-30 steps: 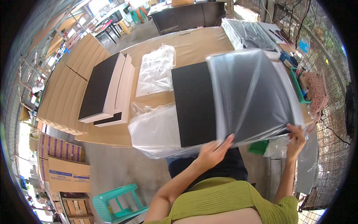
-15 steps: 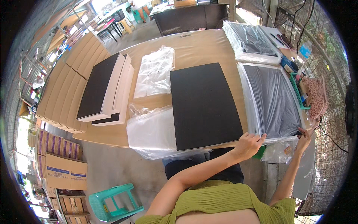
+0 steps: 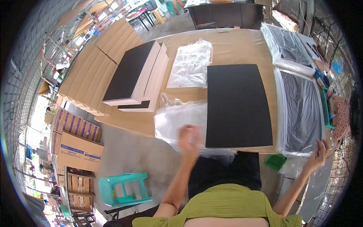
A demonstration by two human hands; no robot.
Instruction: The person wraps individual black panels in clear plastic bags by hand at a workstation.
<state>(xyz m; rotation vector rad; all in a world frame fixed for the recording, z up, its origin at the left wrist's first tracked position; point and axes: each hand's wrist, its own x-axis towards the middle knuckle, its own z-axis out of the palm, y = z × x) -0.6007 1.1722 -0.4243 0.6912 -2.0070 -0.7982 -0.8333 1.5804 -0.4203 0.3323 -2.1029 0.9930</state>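
My left hand (image 3: 190, 138), smeared by motion, is over a stack of clear plastic sleeves (image 3: 172, 121) near the table's front edge; its fingers cannot be read. My right hand (image 3: 317, 156) hangs at the near right corner of a stack of black boards in plastic (image 3: 302, 113), its fingers apart and nothing seen in them. Between the hands lies a large black board (image 3: 238, 106), partly over the sleeves. Another pile of clear plastic sleeves (image 3: 190, 62) lies beyond them.
Thick stacks of black-topped boards (image 3: 132, 72) stand at left beside brown cartons (image 3: 87, 75). More plastic-wrapped boards (image 3: 287, 45) lie at the far right, near a green basket (image 3: 327, 108). A teal stool (image 3: 123, 189) stands on the floor at left.
My left hand has left the wrapped boards and swung left to the sleeves. My right hand has loosened from the wrapped stack's corner. The view has shifted, moving the scene rightward.
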